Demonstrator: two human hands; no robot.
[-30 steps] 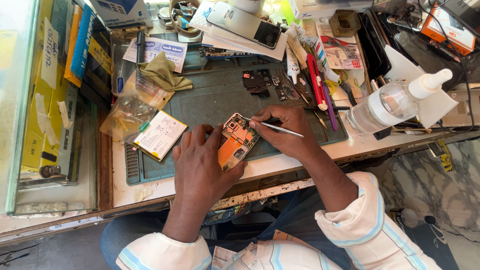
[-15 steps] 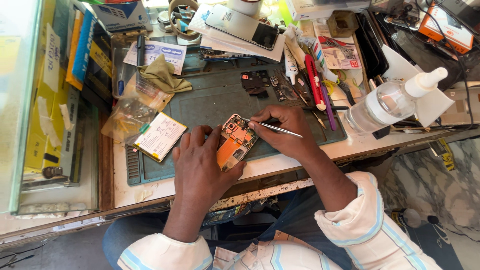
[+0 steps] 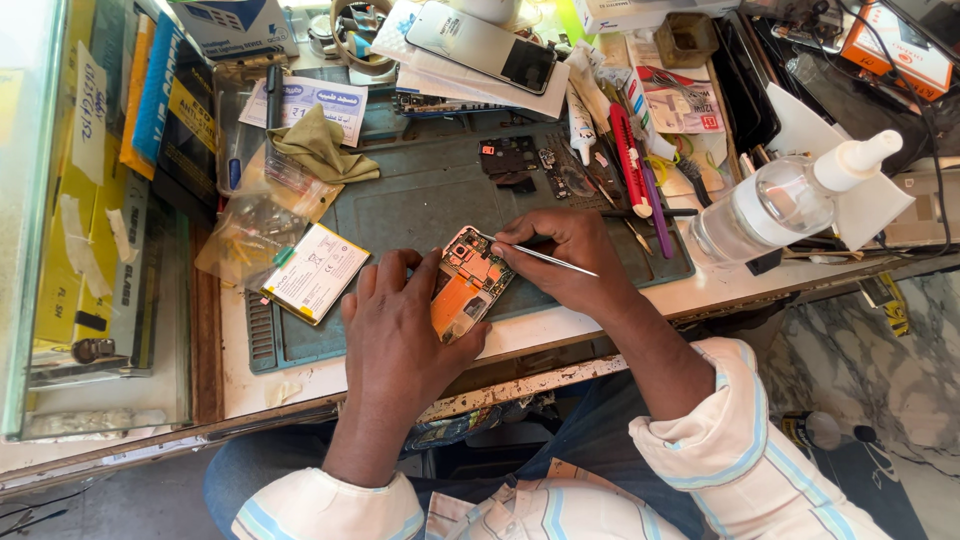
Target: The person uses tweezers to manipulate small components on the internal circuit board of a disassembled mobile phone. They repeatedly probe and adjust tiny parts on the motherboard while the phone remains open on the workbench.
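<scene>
The lower part of the opened phone [image 3: 468, 292] is hidden under the left hand [image 3: 400, 335], whose grip is closed around the phone's edges with fingers curled over its near side. The phone lies at the near edge of the grey mat [image 3: 420, 205] on the desk [image 3: 700, 290], its orange and dark inner parts shown only at the upper end. The right hand [image 3: 565, 255] is pinched shut on thin tweezers [image 3: 545, 258]; the tip is set at the phone's top corner and the fine point itself is too small to make out. Just left of the phone a white battery [image 3: 315, 272] is laid flat, and beyond it a clear plastic bag [image 3: 255, 225] is seen, its small contents blurred. To the right a clear bottle [image 3: 780, 200] with a white nozzle is lying tilted; the liquid inside cannot be judged. Farther back, small dark circuit parts [image 3: 510, 158] are spread on the mat, and a second phone [image 3: 480, 45] rests on papers, its top cut off by the frame.
</scene>
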